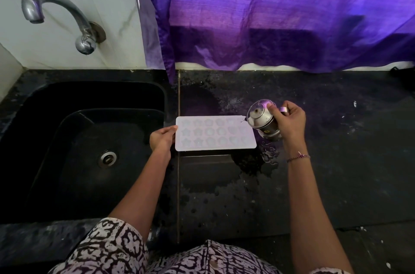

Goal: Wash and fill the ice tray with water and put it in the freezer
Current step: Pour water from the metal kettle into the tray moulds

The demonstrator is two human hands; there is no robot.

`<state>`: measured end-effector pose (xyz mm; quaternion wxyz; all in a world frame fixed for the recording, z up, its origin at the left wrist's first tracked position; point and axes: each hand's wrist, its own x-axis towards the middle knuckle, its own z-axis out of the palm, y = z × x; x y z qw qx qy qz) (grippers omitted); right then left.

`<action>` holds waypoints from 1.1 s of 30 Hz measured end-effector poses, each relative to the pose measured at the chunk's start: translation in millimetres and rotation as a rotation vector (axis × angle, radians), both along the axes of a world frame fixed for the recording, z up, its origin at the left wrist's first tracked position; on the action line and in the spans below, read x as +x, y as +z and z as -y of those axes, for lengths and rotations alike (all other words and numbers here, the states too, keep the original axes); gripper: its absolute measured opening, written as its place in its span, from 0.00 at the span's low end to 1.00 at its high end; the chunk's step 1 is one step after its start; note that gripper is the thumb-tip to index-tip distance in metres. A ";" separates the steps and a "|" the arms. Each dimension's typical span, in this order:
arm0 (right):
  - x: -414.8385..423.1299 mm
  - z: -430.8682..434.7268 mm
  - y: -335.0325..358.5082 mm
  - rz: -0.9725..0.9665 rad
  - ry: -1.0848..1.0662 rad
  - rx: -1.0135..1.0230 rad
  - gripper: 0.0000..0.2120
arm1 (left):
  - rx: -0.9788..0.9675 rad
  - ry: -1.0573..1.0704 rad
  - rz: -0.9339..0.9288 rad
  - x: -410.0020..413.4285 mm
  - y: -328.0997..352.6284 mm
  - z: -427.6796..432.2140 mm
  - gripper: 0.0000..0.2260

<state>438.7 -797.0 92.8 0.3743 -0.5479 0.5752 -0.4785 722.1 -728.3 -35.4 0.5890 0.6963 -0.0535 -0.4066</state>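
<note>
White silicone, the ice tray [215,134] lies flat on the black stone counter [325,183] at the centre of the frame, just right of the dark sink [89,139]. Its star, flower and heart cavities face up. The left hand [162,139] grips the tray's left short edge, fingers curled at the rim, and pins it to the counter. The right hand [290,119] is wrapped round a steel jug [262,119], thumb on its side, and tips its mouth over the tray's upper right corner. Any stream is too thin to make out. Filling seems to be the step in hand, and it likely goes best with a slow, shallow tilt, working cavity by cavity towards the left while the tray stays level. A soft tray like this will probably sag when lifted, so stopping short of the brims looks wise. A puddle [253,161] already lies at the tray's lower right, which suggests how easily water runs over. To the right, the counter offers broad open room for the jug. The sink's lip is close on the left, and a purple sheet [292,15] hangs along the back edge beyond the tray.
</note>
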 end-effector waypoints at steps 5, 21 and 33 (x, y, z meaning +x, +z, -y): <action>-0.7 0.4 0.7 0.063 -0.009 0.007 0.21 | 0.010 -0.003 0.001 1.3 -2.2 0.5 0.07; 16.6 -1.8 0.8 0.181 0.030 0.041 0.21 | 0.026 0.004 0.014 -0.1 -1.2 0.0 0.03; 25.4 -1.5 -1.4 0.022 0.095 0.008 0.21 | 0.019 -0.004 0.001 0.8 -0.5 -1.3 0.03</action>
